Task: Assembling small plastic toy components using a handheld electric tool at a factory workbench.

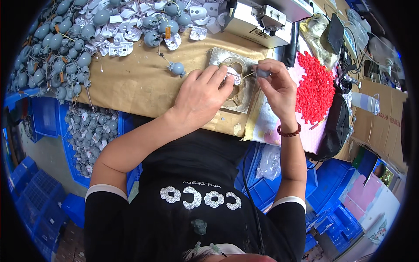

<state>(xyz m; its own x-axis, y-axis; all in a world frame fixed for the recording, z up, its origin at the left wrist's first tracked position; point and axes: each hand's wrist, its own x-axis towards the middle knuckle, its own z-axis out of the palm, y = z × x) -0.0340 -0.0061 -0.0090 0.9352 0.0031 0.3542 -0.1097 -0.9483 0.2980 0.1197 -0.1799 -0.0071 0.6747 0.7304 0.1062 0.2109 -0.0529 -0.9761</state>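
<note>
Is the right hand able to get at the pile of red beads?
Probably yes: the right hand is beside the red beads, nothing lies between, but it is pinching a small grey part.

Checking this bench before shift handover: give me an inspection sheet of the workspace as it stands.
Surface: brown paper-covered bench, worn at its front edge.
Job's things: left hand presses a small white bracket on a metal fixture plate; right hand pinches a small grey bulb part.
Clutter: heap of grey bulb parts, white brackets, red caps.
Grippers: both hands bare, closed on parts.
Cables: thin wire between bracket and bulb; black cords right.
Surroundings: blue crates, grey machine.
</note>
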